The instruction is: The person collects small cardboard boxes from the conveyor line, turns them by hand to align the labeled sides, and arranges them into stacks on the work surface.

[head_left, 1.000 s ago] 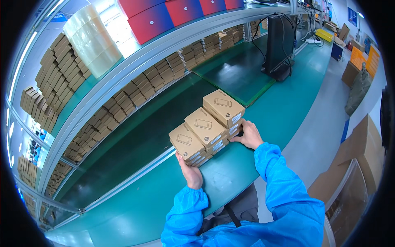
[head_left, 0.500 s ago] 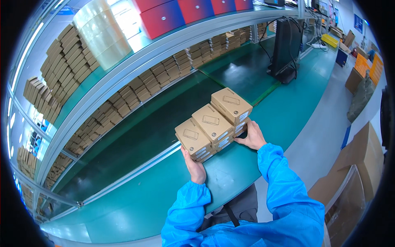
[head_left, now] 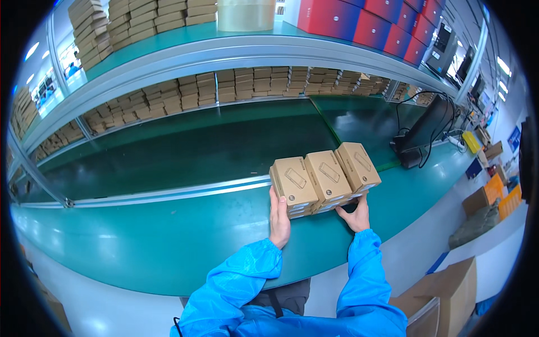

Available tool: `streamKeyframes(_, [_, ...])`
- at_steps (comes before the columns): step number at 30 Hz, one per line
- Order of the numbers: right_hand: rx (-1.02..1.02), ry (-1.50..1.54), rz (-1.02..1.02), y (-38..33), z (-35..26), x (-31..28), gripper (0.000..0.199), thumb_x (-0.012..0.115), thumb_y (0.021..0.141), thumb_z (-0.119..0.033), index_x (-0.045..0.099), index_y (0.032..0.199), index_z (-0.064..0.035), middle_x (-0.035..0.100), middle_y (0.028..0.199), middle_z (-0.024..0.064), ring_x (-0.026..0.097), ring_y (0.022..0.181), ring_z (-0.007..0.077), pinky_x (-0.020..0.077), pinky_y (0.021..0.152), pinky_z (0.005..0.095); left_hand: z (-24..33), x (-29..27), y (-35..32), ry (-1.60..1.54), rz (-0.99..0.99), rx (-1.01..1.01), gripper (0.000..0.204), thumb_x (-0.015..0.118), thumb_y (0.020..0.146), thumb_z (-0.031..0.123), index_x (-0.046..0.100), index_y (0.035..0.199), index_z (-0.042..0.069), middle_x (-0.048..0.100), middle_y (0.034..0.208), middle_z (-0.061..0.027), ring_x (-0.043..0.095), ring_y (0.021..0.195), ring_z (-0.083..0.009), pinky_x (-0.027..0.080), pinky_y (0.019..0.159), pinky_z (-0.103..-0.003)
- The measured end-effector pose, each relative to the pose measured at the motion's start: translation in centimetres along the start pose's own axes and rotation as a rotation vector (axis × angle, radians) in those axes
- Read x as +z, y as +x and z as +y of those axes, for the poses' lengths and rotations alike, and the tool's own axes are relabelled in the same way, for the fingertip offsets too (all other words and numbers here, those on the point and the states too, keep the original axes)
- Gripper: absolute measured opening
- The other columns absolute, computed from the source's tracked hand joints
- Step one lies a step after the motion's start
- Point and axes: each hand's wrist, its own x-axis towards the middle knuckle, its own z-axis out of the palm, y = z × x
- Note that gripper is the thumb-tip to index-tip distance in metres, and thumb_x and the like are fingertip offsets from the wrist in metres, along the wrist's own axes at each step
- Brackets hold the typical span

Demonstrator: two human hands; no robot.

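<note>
Three side-by-side stacks of small brown cardboard boxes stand on the green bench, over the metal rail at its inner edge. Outline drawings of a handheld device mark the tops of the left box (head_left: 294, 181), the middle box (head_left: 327, 175) and the right box (head_left: 357, 166). My left hand (head_left: 279, 219) lies along the left side of the left stack, fingers upward and thumb at its near face. Against the near right corner of the right stack, my right hand (head_left: 357, 215) grips low, its thumb reaching under the middle. Between them the hands clasp the group; some fingertips are hidden.
Beyond the rail (head_left: 168, 196) runs a dark green conveyor belt (head_left: 213, 135). Rows of brown boxes (head_left: 244, 84) line its far side. Overhead, a shelf (head_left: 224, 53) carries red-blue boxes (head_left: 342, 21) and a clear tape roll (head_left: 245, 15). A black monitor (head_left: 424, 126) with cables stands right.
The whole view has turned, so the bench and shelf lie more level and the boxes sit further right in the picture. Both hands stay on the box stacks.
</note>
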Motion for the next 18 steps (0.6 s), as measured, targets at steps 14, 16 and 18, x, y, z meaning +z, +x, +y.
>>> streamKeyframes(14, [-0.046,-0.052,0.034,-0.7,1.8,0.1,0.085,0.086,0.071,-0.018,0.039,0.138,0.0021,0.061,0.117,0.0187,0.062,0.104,0.0291,0.0492,0.095,0.0410,0.2,0.3,-1.4,0.302,0.081,-0.075,0.069,0.033,0.106,0.037,0.011,0.157,-0.005,0.022,0.158,-0.0275,0.024,0.147,-0.0402,0.020,0.120,-0.042])
streamKeyframes(16, [-0.035,-0.040,0.013,-0.7,0.6,0.3,0.085,0.086,0.071,-0.019,0.039,0.138,0.0019,0.060,0.117,0.0188,0.062,0.104,0.0294,0.0490,0.095,0.0412,0.1,-0.2,-1.2,0.220,0.078,-0.068,0.070,0.034,0.106,0.037,0.010,0.157,-0.004,0.021,0.159,-0.0276,0.024,0.147,-0.0402,0.021,0.120,-0.043])
streamKeyframes(18, [-0.013,-0.034,-0.001,-0.7,0.4,0.4,0.084,0.086,0.071,-0.020,0.039,0.138,0.0017,0.060,0.117,0.0188,0.062,0.104,0.0297,0.0487,0.095,0.0414,0.1,-0.2,-1.1,0.221,0.077,-0.072,0.070,0.034,0.106,0.037,0.010,0.157,-0.004,0.021,0.159,-0.0277,0.024,0.146,-0.0401,0.020,0.120,-0.044])
